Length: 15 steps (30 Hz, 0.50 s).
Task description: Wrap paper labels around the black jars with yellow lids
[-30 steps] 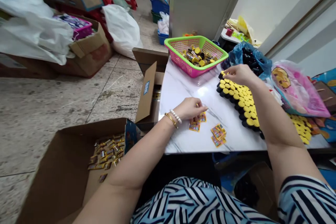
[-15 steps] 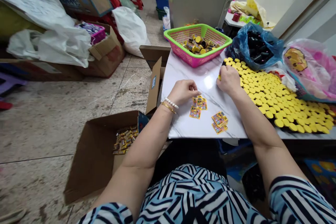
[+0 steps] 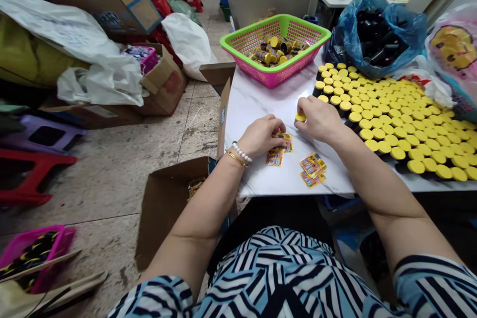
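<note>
Head view: looking down on a white marble counter (image 3: 253,109), with both forearms reaching forward across it.
Right grip (image 3: 319,120): closing around a yellow-capped tube (image 3: 300,118), with the fingers wrapping it and the cap showing at the left of the hand.
Right arm: angling in from the side, wrist lowering the hand just above the counter.
Left grip (image 3: 261,135): curling down onto printed sachets (image 3: 278,156); the fingers are covering them, so I can't tell whether it's pinching one or only pressing.
Left arm: coming in across a cardboard box (image 3: 167,203), a pearl bracelet (image 3: 241,152) sitting at the wrist.
Between the grips: a small sachet pile (image 3: 312,166) is lying just below both hands.
Beyond the right grip: black tubes with yellow caps (image 3: 395,124) are standing in packed rows.
Ahead of the grips: a pink-and-green basket (image 3: 298,27) is holding loose tubes.
</note>
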### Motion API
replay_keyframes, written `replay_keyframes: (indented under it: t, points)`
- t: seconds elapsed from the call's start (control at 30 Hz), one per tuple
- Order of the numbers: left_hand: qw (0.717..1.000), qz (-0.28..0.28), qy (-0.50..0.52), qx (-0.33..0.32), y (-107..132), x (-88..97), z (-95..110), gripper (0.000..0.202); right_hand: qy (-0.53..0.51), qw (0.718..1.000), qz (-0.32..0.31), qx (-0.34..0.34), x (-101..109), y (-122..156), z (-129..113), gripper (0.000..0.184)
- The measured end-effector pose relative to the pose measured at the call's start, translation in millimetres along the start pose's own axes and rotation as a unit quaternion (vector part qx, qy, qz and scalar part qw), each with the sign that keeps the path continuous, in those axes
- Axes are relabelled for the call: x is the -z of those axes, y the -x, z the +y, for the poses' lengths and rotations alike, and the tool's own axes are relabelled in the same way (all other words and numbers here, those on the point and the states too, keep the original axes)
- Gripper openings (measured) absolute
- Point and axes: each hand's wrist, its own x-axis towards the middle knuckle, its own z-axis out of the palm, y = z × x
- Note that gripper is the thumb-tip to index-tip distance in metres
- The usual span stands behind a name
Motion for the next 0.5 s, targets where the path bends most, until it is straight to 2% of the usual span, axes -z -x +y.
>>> replay_keyframes:
  t: [0.1,0.17,0.27,0.4,0.5]
  points:
    - [1.000,-0.016,0.012,-0.004,-2,2.4,2,0.009,0.003,1.000,0.018,0.019,2,2,0,0.023]
    - [1.000,0.009,0.020,0.003,4,5.7,9,0.007,-0.009,0.998,0.048,0.038,4,4,0,0.024]
    - [0.997,0.076,0.024,0.025,31,7.4,24,0.010,-0.032,0.996,0.073,0.029,7,4,3,0.024]
    - [0.994,0.089,0.022,0.055,81,-8.7,32,0.015,-0.066,0.993,0.099,0.005,12,4,8,0.022]
    - [0.990,0.107,0.007,0.086,98,-25.6,31,0.012,-0.090,0.987,0.130,0.024,16,6,4,0.023]
